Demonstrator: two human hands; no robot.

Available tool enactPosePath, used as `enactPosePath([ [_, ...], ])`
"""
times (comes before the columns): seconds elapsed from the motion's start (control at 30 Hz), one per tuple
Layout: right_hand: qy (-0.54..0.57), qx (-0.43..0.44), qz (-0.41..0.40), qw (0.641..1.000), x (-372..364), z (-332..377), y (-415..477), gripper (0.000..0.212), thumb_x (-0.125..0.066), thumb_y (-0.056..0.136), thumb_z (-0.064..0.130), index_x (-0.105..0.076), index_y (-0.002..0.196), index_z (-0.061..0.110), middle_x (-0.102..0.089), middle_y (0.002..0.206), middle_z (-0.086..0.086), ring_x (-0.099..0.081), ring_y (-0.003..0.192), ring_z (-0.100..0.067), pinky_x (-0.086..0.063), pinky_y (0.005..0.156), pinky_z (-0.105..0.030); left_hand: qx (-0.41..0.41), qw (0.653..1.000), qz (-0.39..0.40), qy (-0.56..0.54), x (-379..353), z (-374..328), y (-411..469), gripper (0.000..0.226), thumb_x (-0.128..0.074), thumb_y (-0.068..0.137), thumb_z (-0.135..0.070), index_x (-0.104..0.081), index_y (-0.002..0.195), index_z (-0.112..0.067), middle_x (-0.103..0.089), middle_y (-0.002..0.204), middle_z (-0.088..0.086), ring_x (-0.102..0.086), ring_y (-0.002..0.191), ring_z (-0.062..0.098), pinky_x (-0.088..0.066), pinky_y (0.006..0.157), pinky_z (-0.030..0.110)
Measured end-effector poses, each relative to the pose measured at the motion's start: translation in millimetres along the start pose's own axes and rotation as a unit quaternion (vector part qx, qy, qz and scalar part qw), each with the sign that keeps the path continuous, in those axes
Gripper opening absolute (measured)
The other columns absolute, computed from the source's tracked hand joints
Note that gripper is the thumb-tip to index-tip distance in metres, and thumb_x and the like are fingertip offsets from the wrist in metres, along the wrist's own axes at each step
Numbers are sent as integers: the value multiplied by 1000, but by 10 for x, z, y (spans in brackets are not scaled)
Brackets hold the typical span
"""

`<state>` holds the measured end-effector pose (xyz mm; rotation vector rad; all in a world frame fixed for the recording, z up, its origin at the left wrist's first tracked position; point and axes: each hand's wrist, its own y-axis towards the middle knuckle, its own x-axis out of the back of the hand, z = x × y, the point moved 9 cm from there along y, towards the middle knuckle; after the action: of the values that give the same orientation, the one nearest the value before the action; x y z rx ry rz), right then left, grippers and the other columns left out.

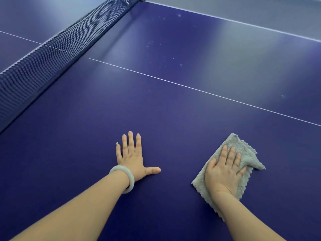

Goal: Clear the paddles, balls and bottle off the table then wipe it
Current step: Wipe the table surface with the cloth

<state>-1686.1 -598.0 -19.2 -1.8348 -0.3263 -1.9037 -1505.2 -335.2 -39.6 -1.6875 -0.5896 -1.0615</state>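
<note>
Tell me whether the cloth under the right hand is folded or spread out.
Folded: the grey cloth shows an overlapping flap at its right corner, under the flat right hand.
</note>
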Motion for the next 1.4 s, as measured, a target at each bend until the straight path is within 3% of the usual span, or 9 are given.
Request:
enactPosePath([
  [0.37, 10, 91, 18, 996, 160, 1076, 1470, 61, -11, 100, 37, -2, 158, 20, 6, 165, -2, 9, 151, -23, 6, 120, -53, 5, 1000, 23, -6, -84, 29, 57, 143, -37, 47, -101, 60, 119, -24, 62, 133, 4, 56, 124, 27, 28, 108, 51],
  [0.53, -14, 331, 39, 943, 40, 1953, 1180, 60, -10, 100, 40, -1, 158, 28, 6, 165, 8, 9, 151, -16, 10, 121, -48, 8, 1000, 30, 1, -66, 30, 28, 143, -38, 47, -101, 59, 120, -26, 59, 137, 4, 54, 126, 26, 27, 109, 50],
  [0.63, -24, 437, 42, 898, -24, 1741, 766, 63, -5, 96, 47, -5, 157, 32, 3, 164, 12, 8, 151, -11, 8, 122, -44, 8, 999, 32, 5, -45, 23, 18, 142, -40, 50, -100, 57, 122, -26, 57, 140, 4, 52, 128, 26, 26, 110, 50],
  [0.7, -16, 399, 31, 916, 16, 1323, 928, 60, -10, 98, 46, -6, 157, 33, 2, 164, 13, 8, 151, -9, 6, 122, -42, 6, 999, 36, 5, -44, 23, 18, 142, -39, 50, -100, 57, 123, -25, 56, 140, 4, 52, 128, 26, 26, 110, 50],
  [0.9, 31, 55, 6, 998, 255, 615, 1816, 60, -12, 101, 38, -5, 158, 20, 2, 165, -2, 4, 152, -22, 5, 121, -53, 11, 999, 33, 9, -59, 30, 29, 141, -37, 47, -101, 60, 118, -26, 59, 137, 3, 53, 127, 26, 26, 110, 50],
  [0.97, 43, 79, 16, 996, 225, 1058, 1707, 60, -12, 101, 36, -4, 158, 18, 3, 165, -3, 5, 152, -25, 6, 120, -55, 10, 999, 32, 8, -55, 31, 22, 141, -37, 47, -101, 59, 119, -27, 58, 139, 2, 52, 128, 25, 25, 111, 49],
  [1.07, 16, 316, 32, 948, 57, 1937, 1020, 59, -17, 102, 39, -4, 158, 24, 3, 165, 3, 6, 152, -20, 10, 120, -51, 14, 1000, 24, 6, -27, 32, 1, 141, -41, 49, -100, 56, 122, -28, 54, 142, 1, 50, 131, 25, 23, 113, 49],
  [1.2, -27, 478, 34, 877, -87, 1853, 181, 58, -17, 102, 42, -6, 158, 29, 0, 165, 8, 7, 152, -15, 4, 122, -48, 18, 1000, 21, 12, -3, 23, -13, 142, -45, 51, -98, 54, 124, -27, 51, 145, 2, 47, 134, 25, 22, 114, 49],
  [1.4, -14, 234, 15, 972, 49, 590, 672, 60, -16, 102, 42, 2, 157, 29, 7, 165, 7, 10, 151, -14, 5, 122, -47, 14, 1000, 17, 8, -4, 20, -3, 141, -43, 50, -99, 51, 127, -26, 54, 140, 2, 46, 133, 25, 20, 114, 50],
])
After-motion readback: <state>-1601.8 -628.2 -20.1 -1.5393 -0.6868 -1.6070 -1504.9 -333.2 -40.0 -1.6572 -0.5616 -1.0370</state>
